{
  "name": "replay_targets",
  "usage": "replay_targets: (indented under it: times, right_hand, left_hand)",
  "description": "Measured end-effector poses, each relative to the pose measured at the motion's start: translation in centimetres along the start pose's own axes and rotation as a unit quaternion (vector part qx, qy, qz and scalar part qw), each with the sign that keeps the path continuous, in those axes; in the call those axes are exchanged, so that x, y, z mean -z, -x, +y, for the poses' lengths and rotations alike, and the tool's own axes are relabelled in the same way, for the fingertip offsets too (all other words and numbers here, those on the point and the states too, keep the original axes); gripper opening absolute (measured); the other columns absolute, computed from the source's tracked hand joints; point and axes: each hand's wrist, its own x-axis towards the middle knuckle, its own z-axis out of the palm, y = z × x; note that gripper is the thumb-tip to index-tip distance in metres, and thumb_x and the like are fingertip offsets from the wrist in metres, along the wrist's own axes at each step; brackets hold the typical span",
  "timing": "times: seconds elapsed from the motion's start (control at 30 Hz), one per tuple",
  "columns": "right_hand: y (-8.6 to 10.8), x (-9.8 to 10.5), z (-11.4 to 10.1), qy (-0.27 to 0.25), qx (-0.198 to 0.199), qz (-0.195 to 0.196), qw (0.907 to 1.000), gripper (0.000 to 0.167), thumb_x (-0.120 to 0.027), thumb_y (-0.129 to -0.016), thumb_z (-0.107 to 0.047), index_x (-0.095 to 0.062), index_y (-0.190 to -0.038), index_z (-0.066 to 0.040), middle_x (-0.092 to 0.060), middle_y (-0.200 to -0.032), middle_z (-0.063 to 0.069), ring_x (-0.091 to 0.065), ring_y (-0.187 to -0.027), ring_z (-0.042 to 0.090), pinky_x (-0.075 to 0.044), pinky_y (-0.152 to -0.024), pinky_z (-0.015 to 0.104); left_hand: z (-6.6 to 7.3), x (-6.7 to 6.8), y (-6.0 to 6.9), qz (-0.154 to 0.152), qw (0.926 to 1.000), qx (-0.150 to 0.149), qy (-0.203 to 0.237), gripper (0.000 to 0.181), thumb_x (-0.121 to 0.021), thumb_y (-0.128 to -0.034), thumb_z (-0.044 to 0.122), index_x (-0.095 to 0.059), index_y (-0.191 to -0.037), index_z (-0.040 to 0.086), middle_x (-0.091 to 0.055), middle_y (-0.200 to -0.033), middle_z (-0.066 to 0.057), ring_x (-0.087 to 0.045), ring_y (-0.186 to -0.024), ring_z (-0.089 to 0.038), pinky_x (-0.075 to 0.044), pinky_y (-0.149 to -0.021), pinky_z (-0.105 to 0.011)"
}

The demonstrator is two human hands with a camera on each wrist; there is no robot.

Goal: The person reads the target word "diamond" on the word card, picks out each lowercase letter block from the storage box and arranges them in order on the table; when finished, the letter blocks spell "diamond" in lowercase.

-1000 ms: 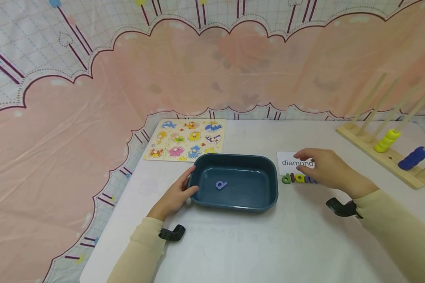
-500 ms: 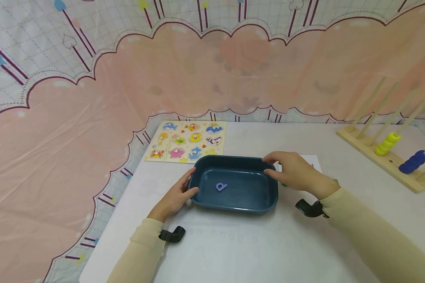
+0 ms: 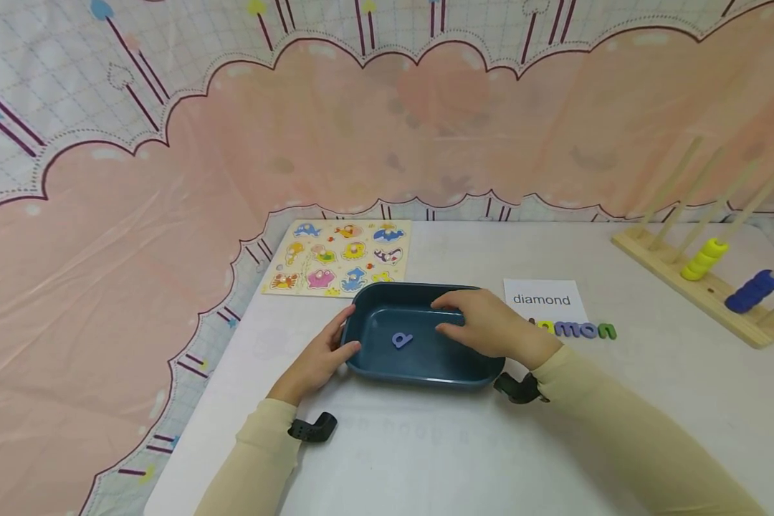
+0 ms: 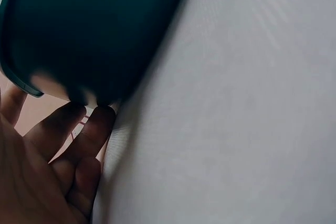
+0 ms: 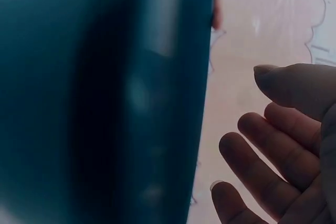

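A dark teal rectangular basin (image 3: 426,382) stands on the table, with one purple letter piece (image 3: 400,340) on its floor. My left hand (image 3: 316,356) holds the basin's left end, thumb at the rim and fingers against the outer wall; that wall and the fingers (image 4: 92,129) also show in the left wrist view. Over the basin's right half is my right hand (image 3: 493,326), thumb and fingers apart with nothing between them, as the right wrist view confirms. Right of the basin lies a white card (image 3: 545,299) reading "diamond". Below it runs a row of coloured letters (image 3: 567,329), its left part hidden by the right hand.
A wooden animal puzzle board (image 3: 338,256) lies behind the basin at left. At the right stands a wooden peg rack (image 3: 696,287) with yellow rings (image 3: 705,259) and blue rings (image 3: 755,291) on it. A patterned curtain (image 3: 387,129) hangs behind the table.
My right hand has moved left, from above the word card and letter row to over the basin, uncovering the card and the row's right end. The left hand stays at the basin.
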Motion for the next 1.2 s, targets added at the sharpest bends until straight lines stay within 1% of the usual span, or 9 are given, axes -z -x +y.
replay_targets:
  times: [0.23, 0.3, 0.43, 0.6, 0.83, 0.93, 1.07, 1.2]
  right_hand:
    - [-1.0, -1.9, -0.9, 0.022, 0.031, -0.01, 0.9992, 0.037, -0.072, -0.093, -0.021, -0.066, -0.124, -0.001, -0.069, -0.116, 0.012, -0.065, -0.105, 0.025, -0.053, -0.092, 0.041]
    - [-1.2, -2.3, -1.0, 0.022, 0.033, -0.018, 0.9991, 0.037, -0.072, -0.094, -0.02, -0.066, -0.124, -0.001, -0.069, -0.116, 0.012, -0.065, -0.105, 0.025, -0.053, -0.092, 0.041]
    - [-1.4, -3.1, -1.0, 0.018, 0.028, -0.029, 0.999, 0.036, -0.072, -0.094, -0.02, -0.066, -0.124, -0.001, -0.069, -0.116, 0.012, -0.065, -0.105, 0.024, -0.053, -0.092, 0.039]
    - [-1.7, -3.9, -1.2, 0.001, 0.015, -0.026, 0.9996, 0.037, -0.072, -0.094, -0.019, -0.066, -0.125, -0.001, -0.069, -0.119, 0.012, -0.065, -0.106, 0.024, -0.053, -0.092, 0.04]
    - [-2.7, -4.9, -1.9, 0.001, 0.014, -0.026, 0.9996, 0.039, -0.072, -0.093, -0.018, -0.066, -0.128, -0.003, -0.068, -0.125, 0.01, -0.064, -0.115, 0.024, -0.05, -0.099, 0.041]
    - [-3.0, -5.3, -2.0, -0.009, 0.012, -0.032, 0.9994, 0.039, -0.072, -0.093, -0.017, -0.065, -0.129, -0.003, -0.067, -0.126, 0.01, -0.063, -0.117, 0.025, -0.049, -0.1, 0.042]
    - [-3.3, -5.7, -2.1, -0.02, 0.001, -0.037, 0.9991, 0.039, -0.072, -0.094, -0.017, -0.065, -0.129, -0.003, -0.067, -0.126, 0.01, -0.062, -0.117, 0.025, -0.049, -0.1, 0.042]
    - [-3.6, -6.2, -2.2, -0.019, -0.006, -0.044, 0.9988, 0.037, -0.072, -0.094, -0.017, -0.066, -0.128, -0.003, -0.068, -0.124, 0.01, -0.063, -0.116, 0.025, -0.049, -0.1, 0.042]
  left_hand:
    - [0.2, 0.0, 0.2, 0.004, 1.0, 0.008, -0.003, 0.072, -0.06, -0.1007, 0.027, -0.021, -0.161, 0.025, -0.033, -0.157, -0.022, -0.037, -0.142, -0.037, -0.031, -0.111, -0.057]
    - [0.2, 0.0, 0.2, 0.006, 0.9999, 0.009, -0.002, 0.072, -0.06, -0.1007, 0.027, -0.021, -0.161, 0.025, -0.032, -0.157, -0.022, -0.036, -0.142, -0.037, -0.031, -0.111, -0.057]
    - [0.2, 0.0, 0.2, 0.006, 0.9999, 0.01, -0.002, 0.072, -0.061, -0.1005, 0.028, -0.021, -0.161, 0.025, -0.032, -0.158, -0.022, -0.036, -0.142, -0.037, -0.031, -0.111, -0.057]
    - [0.2, -0.1, 0.1, 0.005, 0.9999, 0.011, -0.005, 0.073, -0.061, -0.1002, 0.03, -0.021, -0.161, 0.025, -0.031, -0.158, -0.021, -0.035, -0.143, -0.038, -0.03, -0.111, -0.058]
    - [0.2, 0.1, 0.1, 0.006, 0.9999, 0.008, -0.003, 0.073, -0.061, -0.1004, 0.029, -0.02, -0.161, 0.024, -0.03, -0.159, -0.021, -0.033, -0.144, -0.038, -0.029, -0.111, -0.058]
    - [0.2, 0.2, 0.3, 0.009, 0.9999, 0.008, 0.0, 0.073, -0.061, -0.1003, 0.028, -0.021, -0.161, 0.025, -0.03, -0.159, -0.021, -0.034, -0.143, -0.038, -0.03, -0.111, -0.057]
    - [0.1, 0.1, 0.3, 0.004, 1.0, 0.004, 0.007, 0.072, -0.061, -0.1007, 0.027, -0.021, -0.161, 0.024, -0.03, -0.159, -0.021, -0.034, -0.143, -0.037, -0.031, -0.111, -0.056]
    - [0.0, 0.0, 0.3, 0.0, 0.9999, 0.003, 0.011, 0.072, -0.06, -0.1009, 0.028, -0.021, -0.161, 0.025, -0.03, -0.159, -0.02, -0.033, -0.144, -0.037, -0.03, -0.112, -0.056]
